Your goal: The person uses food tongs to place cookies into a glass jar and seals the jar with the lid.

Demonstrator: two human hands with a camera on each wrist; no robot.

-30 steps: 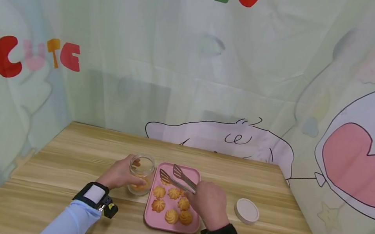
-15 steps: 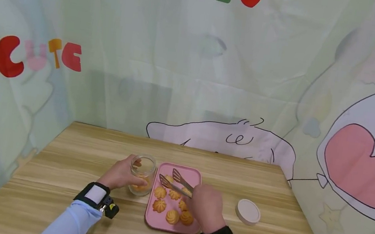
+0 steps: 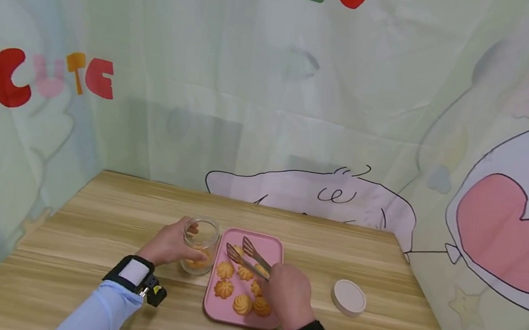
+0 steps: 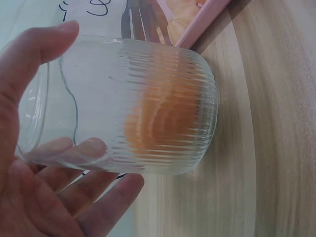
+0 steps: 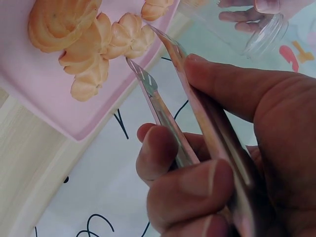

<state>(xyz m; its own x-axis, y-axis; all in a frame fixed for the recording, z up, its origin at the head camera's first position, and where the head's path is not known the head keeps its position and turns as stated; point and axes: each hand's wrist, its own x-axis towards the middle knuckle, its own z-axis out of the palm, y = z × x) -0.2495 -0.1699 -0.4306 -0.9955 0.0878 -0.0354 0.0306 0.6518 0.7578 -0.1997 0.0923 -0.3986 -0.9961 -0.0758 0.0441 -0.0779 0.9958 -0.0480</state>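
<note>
My left hand (image 3: pixel 172 245) grips a clear glass jar (image 3: pixel 200 243), thumb on one side and fingers on the other. In the left wrist view the ribbed jar (image 4: pixel 94 69) has orange-brown cookies (image 4: pixel 165 116) at its bottom. My right hand (image 3: pixel 289 293) holds metal tongs (image 3: pixel 257 257) over the far part of a pink tray (image 3: pixel 224 316). Several piped, swirl-shaped cookies (image 3: pixel 224 288) lie on that tray. The right wrist view shows the slotted tips of the tongs (image 5: pixel 197 113) parted, close by a flower-shaped cookie (image 5: pixel 126 37).
A round white lid (image 3: pixel 349 297) lies on the wooden table (image 3: pixel 149 203) to the right of my right hand. Printed cloth (image 3: pixel 178 92) with cartoon shapes hangs behind the table and along both sides.
My right hand has come slightly nearer and lower, the tongs' tips moving a little toward me over the tray. My left hand and the jar stay in place.
</note>
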